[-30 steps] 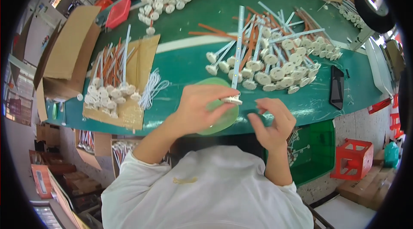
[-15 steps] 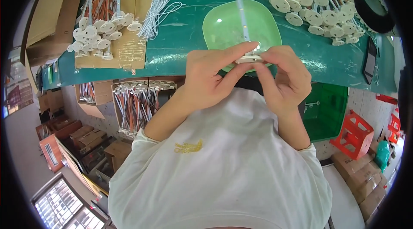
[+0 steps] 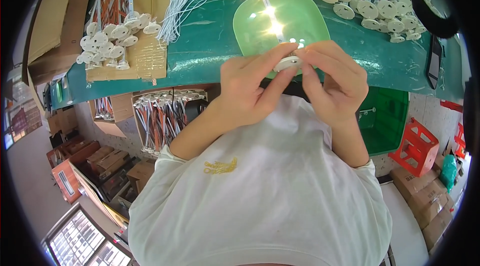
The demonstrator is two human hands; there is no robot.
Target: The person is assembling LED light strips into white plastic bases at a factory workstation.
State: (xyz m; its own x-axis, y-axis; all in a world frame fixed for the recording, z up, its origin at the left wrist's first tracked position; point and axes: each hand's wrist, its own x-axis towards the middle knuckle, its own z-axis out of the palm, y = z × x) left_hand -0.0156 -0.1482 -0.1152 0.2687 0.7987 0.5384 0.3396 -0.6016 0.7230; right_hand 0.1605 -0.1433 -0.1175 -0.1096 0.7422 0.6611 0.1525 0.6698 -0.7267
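Note:
Over the near rim of a light green bowl (image 3: 311,13), both hands meet at an LED strip with a round white base (image 3: 287,63). Its narrow strip (image 3: 270,10) stretches away across the bowl, and several of its LEDs glow bright. My left hand (image 3: 250,83) is closed, pinching the base between thumb and fingers from the left. From the right, my right hand (image 3: 337,78) is closed at the base's edge, thumb and forefinger drawn together. My fingertips hide whatever lies between them there. Small white bits show just beyond the fingertips; their kind is unclear.
More white-based strips (image 3: 107,41) lie on cardboard at the left, beside a bundle of white wires (image 3: 175,13). Another pile of them (image 3: 370,8) fills the back right. A dark phone-like device (image 3: 434,63) lies at the right edge. Below the table are filled boxes and a green bin (image 3: 387,121).
The LEDs on the held strip, mostly dark before, now shine brightly. The round base has tilted in my fingers, and the right hand has shifted slightly up and to the right.

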